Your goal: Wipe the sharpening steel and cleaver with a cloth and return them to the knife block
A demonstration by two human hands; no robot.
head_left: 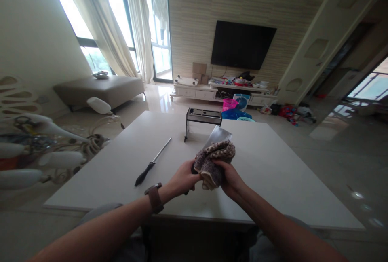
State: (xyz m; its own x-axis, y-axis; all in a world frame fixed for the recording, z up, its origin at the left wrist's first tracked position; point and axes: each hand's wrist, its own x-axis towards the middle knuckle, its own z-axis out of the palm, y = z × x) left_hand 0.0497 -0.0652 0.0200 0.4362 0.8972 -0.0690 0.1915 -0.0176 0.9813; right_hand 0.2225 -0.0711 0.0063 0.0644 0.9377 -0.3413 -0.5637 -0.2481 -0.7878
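My left hand (187, 176) is closed around the dark handle of a cleaver, most of the handle being hidden by the fingers. The cleaver's broad metal blade (218, 133) points forward and shows above a cloth. That brown and cream patterned cloth (216, 159) is bunched over the lower blade, with my right hand (230, 178) gripping it from the right, thumb on top. A sharpening steel (156, 157) with a black handle lies on the white table (121, 185), left of my hands. Beyond the blade stands a knife rack (203, 115) with slots in its top.
Left of the table is a chandelier (63, 159) with white shades and tangled arms. Behind the table are a pink basket (229, 104) and a blue tub (236, 115). A low TV cabinet (195, 93) and a grey bench (100, 90) stand farther back.
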